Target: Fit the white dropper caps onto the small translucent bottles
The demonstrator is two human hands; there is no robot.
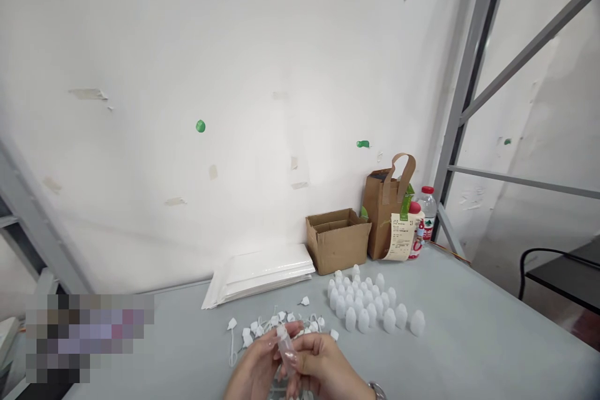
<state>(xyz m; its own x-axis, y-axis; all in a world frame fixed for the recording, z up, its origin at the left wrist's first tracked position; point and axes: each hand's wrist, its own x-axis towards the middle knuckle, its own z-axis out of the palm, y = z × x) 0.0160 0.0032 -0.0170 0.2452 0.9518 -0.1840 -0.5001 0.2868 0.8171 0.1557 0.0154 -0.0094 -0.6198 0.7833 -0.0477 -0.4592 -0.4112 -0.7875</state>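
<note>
A small translucent plastic bottle (285, 345) with a narrow neck stands slightly tilted between my hands. My left hand (255, 367) curls round it from the left, its fingers behind the neck. My right hand (325, 365) pinches the lower body between thumb and fingers. Just beyond my hands lie loose white caps (247, 336), some with thin white tubes attached. More small pieces show beneath my hands, mostly hidden. To the right, several frosted, dome-topped plastic pieces (364, 303) stand upright in a close group.
A stack of white flat packets (262, 272) lies at the table's back edge. Beside it are an open cardboard box (340, 250), a brown paper bag (377, 215) and a red-capped bottle (427, 206). Metal frame posts (462, 100) rise at the sides. The grey table (469, 337) meets a white wall.
</note>
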